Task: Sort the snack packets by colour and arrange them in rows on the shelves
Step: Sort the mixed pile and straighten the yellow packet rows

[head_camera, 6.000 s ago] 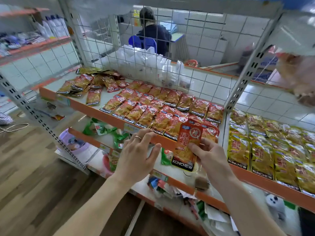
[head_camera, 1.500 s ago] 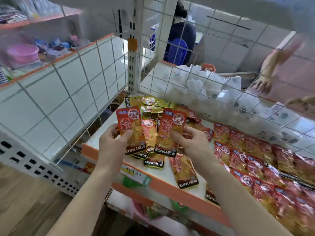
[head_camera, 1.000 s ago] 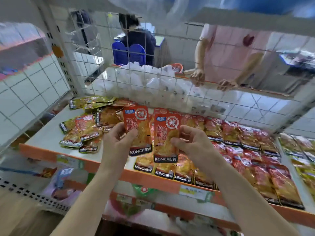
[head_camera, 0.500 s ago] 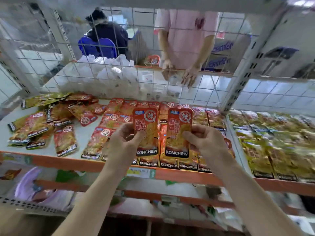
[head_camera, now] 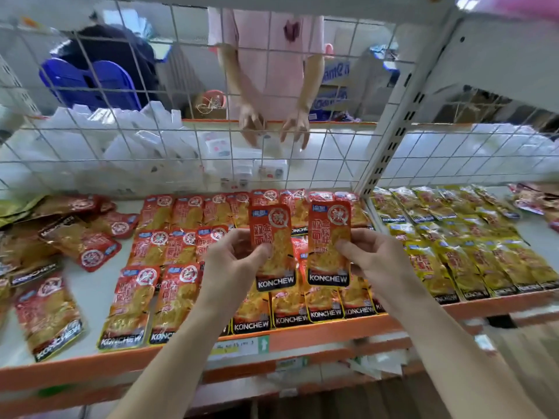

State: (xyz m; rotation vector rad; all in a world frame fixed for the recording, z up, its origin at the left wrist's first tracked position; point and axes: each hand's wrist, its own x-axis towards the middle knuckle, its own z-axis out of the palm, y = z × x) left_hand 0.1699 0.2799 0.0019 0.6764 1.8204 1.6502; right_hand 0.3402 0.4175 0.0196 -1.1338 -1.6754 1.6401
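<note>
The fingers (head_camera: 262,251) of the left hand (head_camera: 233,264) pinch the left-hand packet (head_camera: 273,246) by its left edge, with the thumb on the printed face and the rest curled behind. The right hand (head_camera: 375,261) mirrors this, its thumb pressed on the right edge of the right-hand packet (head_camera: 329,240). Both red packets stand upright, logo at the bottom, faces toward the camera, side by side with a narrow gap between them. Gripped by the outer edges, their fronts are left uncovered. I judge this is so that colour and orientation can be checked and each packet laid flat without regripping. They hover above the red rows (head_camera: 181,234), over the right end of that block, so they are probably meant to go there or in a gap nearby. Which slot exactly I cannot tell.

Outward from the fingers, both wrists are roughly straight with the palms turned toward each other. The bare forearms rise from the bottom of the frame and converge over the orange front lip of the shelf (head_camera: 302,338).

The sorting explains the layout. Red packets lie overlapped in rows here, and yellow packets (head_camera: 469,255) are ranked in the next bay, right of the upright. A loose heap (head_camera: 75,237) of unsorted packets at the left end is apparently the stock to draw from.
</note>
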